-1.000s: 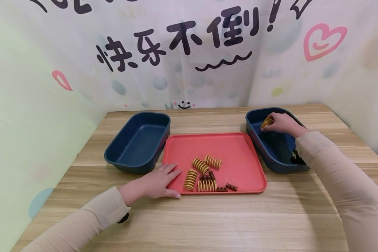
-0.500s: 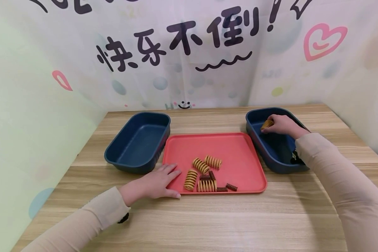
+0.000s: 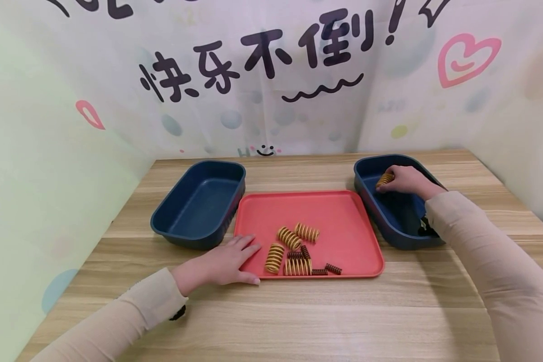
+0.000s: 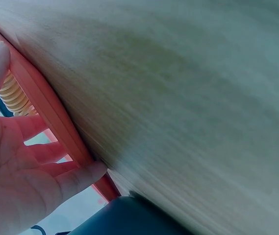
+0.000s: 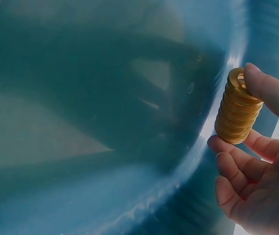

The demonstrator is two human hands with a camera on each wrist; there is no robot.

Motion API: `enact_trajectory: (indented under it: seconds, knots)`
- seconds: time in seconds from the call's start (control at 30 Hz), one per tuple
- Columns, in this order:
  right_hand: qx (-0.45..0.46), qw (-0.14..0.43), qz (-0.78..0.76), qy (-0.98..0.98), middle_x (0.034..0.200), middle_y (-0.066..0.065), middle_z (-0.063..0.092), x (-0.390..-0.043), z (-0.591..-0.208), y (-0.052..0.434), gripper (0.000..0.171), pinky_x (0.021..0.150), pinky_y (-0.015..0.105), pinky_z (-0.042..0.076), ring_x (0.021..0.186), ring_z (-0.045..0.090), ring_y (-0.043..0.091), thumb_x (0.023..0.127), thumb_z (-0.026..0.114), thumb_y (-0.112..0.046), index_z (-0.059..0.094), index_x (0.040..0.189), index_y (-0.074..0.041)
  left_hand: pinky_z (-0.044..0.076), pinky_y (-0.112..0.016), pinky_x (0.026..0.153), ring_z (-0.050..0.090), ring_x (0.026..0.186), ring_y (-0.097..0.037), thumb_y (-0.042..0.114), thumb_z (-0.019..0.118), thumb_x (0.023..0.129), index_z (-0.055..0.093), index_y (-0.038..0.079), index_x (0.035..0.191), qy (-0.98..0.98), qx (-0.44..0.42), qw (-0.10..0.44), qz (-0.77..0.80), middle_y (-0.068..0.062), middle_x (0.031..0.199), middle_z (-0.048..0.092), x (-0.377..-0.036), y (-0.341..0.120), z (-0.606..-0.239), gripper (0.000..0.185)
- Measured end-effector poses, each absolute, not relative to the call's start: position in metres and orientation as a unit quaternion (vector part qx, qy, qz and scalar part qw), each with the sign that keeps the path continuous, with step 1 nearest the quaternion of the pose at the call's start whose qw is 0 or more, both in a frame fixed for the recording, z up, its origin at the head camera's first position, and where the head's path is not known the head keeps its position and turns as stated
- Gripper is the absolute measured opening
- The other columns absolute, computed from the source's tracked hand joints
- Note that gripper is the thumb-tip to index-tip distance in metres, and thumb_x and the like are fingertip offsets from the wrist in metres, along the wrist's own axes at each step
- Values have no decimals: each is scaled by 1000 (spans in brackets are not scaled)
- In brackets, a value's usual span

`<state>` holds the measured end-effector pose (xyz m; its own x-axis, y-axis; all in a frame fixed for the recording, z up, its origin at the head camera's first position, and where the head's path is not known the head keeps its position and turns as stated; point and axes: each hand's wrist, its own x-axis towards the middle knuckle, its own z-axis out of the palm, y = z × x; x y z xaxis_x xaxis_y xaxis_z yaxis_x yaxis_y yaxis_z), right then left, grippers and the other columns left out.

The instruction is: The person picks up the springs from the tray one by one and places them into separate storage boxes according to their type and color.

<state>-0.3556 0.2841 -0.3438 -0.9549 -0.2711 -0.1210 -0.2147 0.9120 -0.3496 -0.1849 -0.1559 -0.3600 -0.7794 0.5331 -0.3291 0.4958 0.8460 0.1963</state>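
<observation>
My left hand [image 3: 223, 264] stayed flat on the red tray's [image 3: 339, 221] near corner, fingers straight. Farther off, my right hand [image 3: 404, 180] had sunk slightly into the right bin [image 3: 391, 221], still pinching the yellow spring [image 5: 236, 113]; release looked close.

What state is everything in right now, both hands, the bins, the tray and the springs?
Left hand: fingers flat, resting on the tray's near left corner.
Right hand: inside the right bin, pinching a yellow spring.
Yellow spring: held by its ends, above the bin floor.
Right bin: nothing seen on its visible floor.
Left bin: empty.
Tray: flat on the table, holding loose springs.
Loose springs: lying clustered, yellow and dark ones.
</observation>
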Motion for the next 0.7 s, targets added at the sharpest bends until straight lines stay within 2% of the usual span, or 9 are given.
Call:
enact_trajectory:
  seconds: [0.7]
  knots:
    - [-120,110,-162,973,101,29,53,-353,-344,285,70,78,48,42,87,50,36,81,65,-40,43,118,15,27,-47,106,20,136,-38,59,56,80,32,12,143,941,276,189,50,-13,150,22,-185,-156,-360,82]
